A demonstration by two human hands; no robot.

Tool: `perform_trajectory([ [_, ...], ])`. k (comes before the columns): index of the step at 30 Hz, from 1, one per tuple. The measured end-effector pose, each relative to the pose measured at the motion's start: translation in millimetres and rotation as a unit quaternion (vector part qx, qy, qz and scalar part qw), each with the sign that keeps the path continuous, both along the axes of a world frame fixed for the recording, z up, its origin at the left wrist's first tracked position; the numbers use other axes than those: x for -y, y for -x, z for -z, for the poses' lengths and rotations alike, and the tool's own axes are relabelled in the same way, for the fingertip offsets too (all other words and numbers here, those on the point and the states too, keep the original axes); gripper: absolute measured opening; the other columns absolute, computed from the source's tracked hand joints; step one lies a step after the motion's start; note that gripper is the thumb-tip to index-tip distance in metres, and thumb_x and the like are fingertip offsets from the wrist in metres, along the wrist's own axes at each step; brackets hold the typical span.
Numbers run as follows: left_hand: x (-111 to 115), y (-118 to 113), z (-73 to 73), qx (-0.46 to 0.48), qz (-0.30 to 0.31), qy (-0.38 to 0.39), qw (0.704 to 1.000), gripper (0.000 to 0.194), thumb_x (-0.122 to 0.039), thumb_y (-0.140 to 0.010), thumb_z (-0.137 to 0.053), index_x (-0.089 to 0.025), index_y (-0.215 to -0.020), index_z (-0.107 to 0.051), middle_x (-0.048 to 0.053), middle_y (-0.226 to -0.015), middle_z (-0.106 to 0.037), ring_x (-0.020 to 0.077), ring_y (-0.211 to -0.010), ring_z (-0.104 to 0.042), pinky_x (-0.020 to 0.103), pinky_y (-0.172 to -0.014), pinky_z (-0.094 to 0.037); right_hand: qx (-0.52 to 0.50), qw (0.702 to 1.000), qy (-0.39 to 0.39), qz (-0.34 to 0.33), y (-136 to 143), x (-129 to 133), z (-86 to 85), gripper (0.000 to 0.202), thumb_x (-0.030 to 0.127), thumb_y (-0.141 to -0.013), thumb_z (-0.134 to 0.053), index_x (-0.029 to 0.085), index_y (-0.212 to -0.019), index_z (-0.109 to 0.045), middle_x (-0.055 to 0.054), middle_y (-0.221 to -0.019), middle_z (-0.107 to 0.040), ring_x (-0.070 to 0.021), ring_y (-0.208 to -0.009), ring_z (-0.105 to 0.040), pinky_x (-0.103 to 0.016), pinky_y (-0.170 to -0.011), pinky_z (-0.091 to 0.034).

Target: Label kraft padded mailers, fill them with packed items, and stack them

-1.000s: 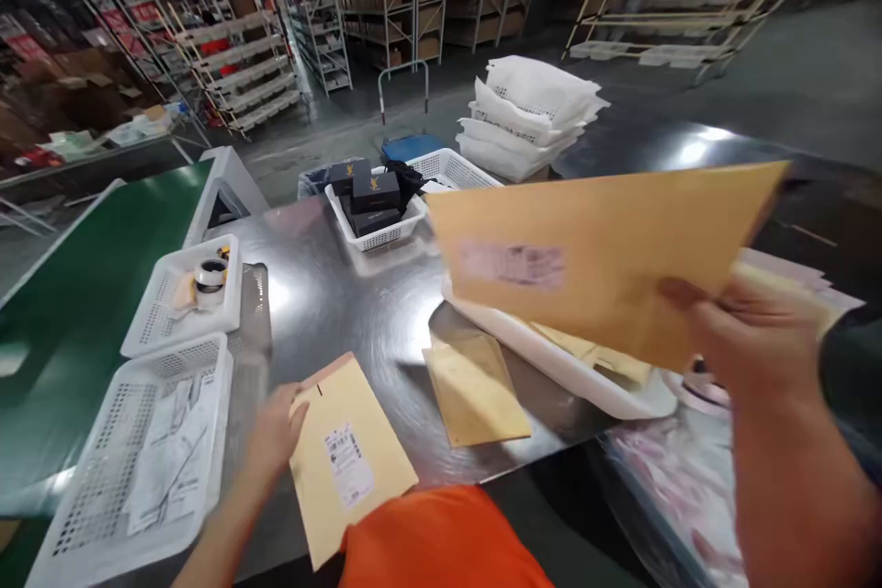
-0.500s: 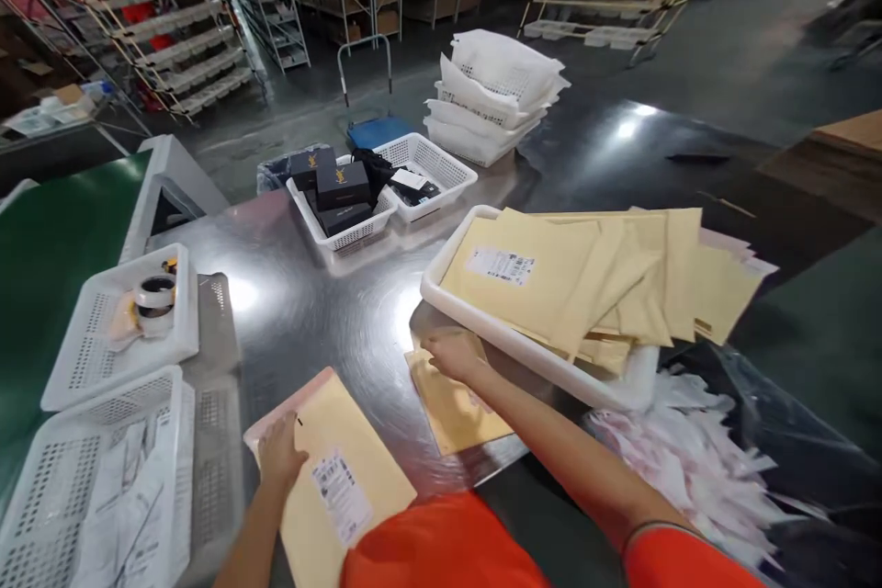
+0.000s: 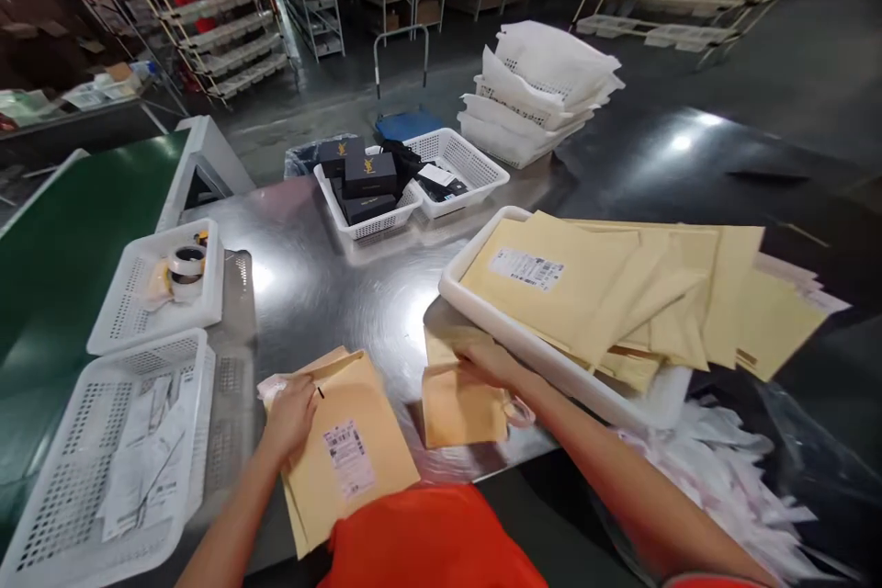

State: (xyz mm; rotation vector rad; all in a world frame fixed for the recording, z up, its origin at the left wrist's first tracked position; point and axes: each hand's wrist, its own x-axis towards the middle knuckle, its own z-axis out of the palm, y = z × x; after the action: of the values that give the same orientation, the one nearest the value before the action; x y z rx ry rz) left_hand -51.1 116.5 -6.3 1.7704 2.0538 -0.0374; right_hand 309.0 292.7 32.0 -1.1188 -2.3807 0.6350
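My left hand (image 3: 290,413) presses on the top left of a yellow padded envelope (image 3: 351,455) with a white label, lying at the near edge of the steel table (image 3: 323,294). Its flap is lifted and a pink strip shows at the corner. My right hand (image 3: 491,362) grips the top edge of a smaller, unlabelled yellow envelope (image 3: 461,404), which is bent upward. Just right of it stands a white tray (image 3: 551,358) piled with several labelled yellow envelopes (image 3: 606,285).
Two white baskets (image 3: 148,289) stand at the left, one with tape rolls, one (image 3: 117,459) with papers. Baskets of black boxes (image 3: 368,193) and stacked white baskets (image 3: 537,96) sit at the back. A bag of pink-white strips (image 3: 717,487) lies at right. A green conveyor (image 3: 62,239) runs at left.
My right hand set the large envelope on the tray pile, then came down onto the small envelope and folded its top edge up. My left hand lifted the labelled envelope's flap.
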Motion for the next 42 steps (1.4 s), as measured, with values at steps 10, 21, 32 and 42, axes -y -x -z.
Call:
perform_trajectory([
  [10, -10.2, -68.7, -56.5, -0.023, 0.1, -0.056, 0.993, 0.023, -0.016, -0.089, -0.045, -0.018, -0.087, -0.068, 0.012, -0.111, -0.072, 0.0262, -0.098, -0.067, 0.037, -0.083, -0.049, -0.324, 0.938, 0.102, 0.075, 26.2, 31.1, -91.4, 0.025, 0.038, -0.084, -0.056, 0.019, -0.087, -0.072, -0.001, -0.072, -0.068, -0.0172, -0.064, -0.06, -0.027, -0.058, -0.047],
  [21, 29.6, -84.1, -73.2, -0.048, 0.184, -0.188, 0.964, 0.026, -0.004, -0.084, -0.045, -0.019, -0.084, -0.065, 0.005, -0.073, -0.071, 0.0213, -0.074, -0.068, 0.031, -0.065, -0.047, -0.308, 0.949, -0.044, 0.05, 38.1, 39.5, -110.0, 0.024, 0.029, -0.09, -0.053, 0.021, -0.094, -0.075, 0.001, -0.072, -0.069, -0.0152, -0.061, -0.061, -0.026, -0.056, -0.048],
  [32, 27.2, -96.9, -85.6, -0.054, 0.228, -0.364, 0.901, 0.023, -0.004, -0.087, -0.045, -0.019, -0.084, -0.062, 0.001, -0.065, -0.065, 0.0184, -0.062, -0.061, 0.031, -0.059, -0.043, -0.241, 0.936, -0.253, -0.033, 34.3, 53.3, -144.2, 0.033, 0.016, -0.095, -0.042, 0.022, -0.105, -0.073, -0.004, -0.086, -0.074, -0.0134, -0.07, -0.067, -0.023, -0.06, -0.051],
  [42, 32.4, -107.2, -119.5, -0.057, 0.19, -0.461, 0.865, 0.027, -0.007, -0.091, -0.041, -0.018, -0.087, -0.065, 0.002, -0.062, -0.062, 0.0175, -0.06, -0.057, 0.032, -0.057, -0.037, -0.07, 0.96, -0.23, -0.146, 23.0, 67.1, -145.7, 0.035, 0.04, -0.095, -0.055, 0.026, -0.126, -0.064, -0.009, -0.123, -0.069, -0.0192, -0.086, -0.071, -0.027, -0.067, -0.057],
])
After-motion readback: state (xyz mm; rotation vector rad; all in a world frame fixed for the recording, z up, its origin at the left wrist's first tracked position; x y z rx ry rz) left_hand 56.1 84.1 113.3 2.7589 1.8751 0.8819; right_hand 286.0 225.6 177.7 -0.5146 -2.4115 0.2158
